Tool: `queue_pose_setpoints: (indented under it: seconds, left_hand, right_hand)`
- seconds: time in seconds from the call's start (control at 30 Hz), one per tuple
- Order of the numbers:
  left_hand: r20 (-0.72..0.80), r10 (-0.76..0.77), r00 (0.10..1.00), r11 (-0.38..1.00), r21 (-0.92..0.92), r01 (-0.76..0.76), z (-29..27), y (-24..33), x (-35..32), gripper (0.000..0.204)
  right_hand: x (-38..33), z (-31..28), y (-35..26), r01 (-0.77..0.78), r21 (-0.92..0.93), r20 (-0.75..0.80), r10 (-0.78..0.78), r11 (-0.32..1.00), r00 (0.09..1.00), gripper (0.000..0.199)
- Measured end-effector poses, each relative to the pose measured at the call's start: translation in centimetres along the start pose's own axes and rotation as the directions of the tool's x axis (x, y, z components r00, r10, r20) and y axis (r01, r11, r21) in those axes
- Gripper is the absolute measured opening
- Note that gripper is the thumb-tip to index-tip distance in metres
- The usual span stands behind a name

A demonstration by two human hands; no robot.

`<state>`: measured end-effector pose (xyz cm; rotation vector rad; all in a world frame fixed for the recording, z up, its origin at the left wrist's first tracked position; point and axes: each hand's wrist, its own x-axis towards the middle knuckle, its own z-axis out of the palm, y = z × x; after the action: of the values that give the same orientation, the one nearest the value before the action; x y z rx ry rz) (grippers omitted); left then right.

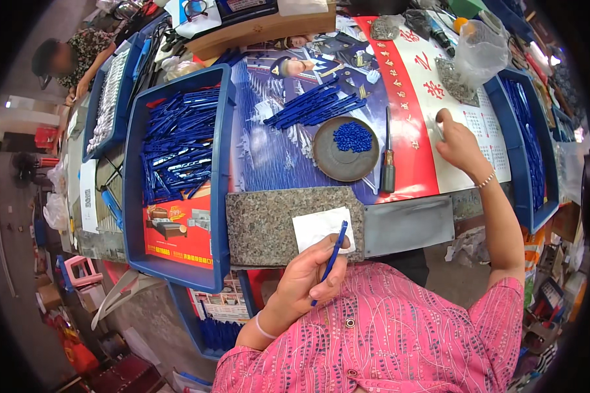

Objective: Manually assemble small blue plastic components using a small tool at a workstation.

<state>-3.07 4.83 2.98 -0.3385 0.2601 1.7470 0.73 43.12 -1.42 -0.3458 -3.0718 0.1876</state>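
My left hand (pixel 313 274) is closed around a thin blue plastic stick (pixel 334 261), held slanting up just above a white paper (pixel 311 226) at the table's near edge. My right hand (pixel 462 147) is over the white part of the poster, with its fingers curled together; whatever it may pinch is too small to make out. Beyond it is a heap of small metal parts (pixel 455 82) in clear plastic. Between my hands, a round dish (pixel 333 169) holds small blue pieces (pixel 353 137). A screwdriver (pixel 388 171) stands out beside the dish, and behind it lie several loose blue sticks (pixel 318 105).
To the left, a blue tray (pixel 224 164) holds many blue sticks; another blue tray (pixel 528 150) of them stands at the right. A granite slab (pixel 259 226) and a grey plate (pixel 406 226) edge the table. Another person (pixel 88 56) is at the far left, near a tray of white pieces (pixel 108 98).
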Motion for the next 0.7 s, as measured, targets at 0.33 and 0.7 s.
queue_pose_setpoints:
  seconds: [0.33, 0.7]
  left_hand:
    - [-0.047, 0.028, 0.998, 1.0, 0.013, -0.027, -0.3, 0.1, 0.4, 0.026]
    - [-0.114, 0.03, 0.993, 0.999, -0.01, -0.031, -0.6, 0.0, 0.6, 0.026]
  right_hand:
    - [-5.9, -5.0, -8.8, -0.315, 0.853, 0.397, 0.125, -0.416, 0.909, 0.014]
    - [-6.8, -3.5, -17.7, -0.039, 0.924, 0.107, 0.16, -0.38, 0.981, 0.025]
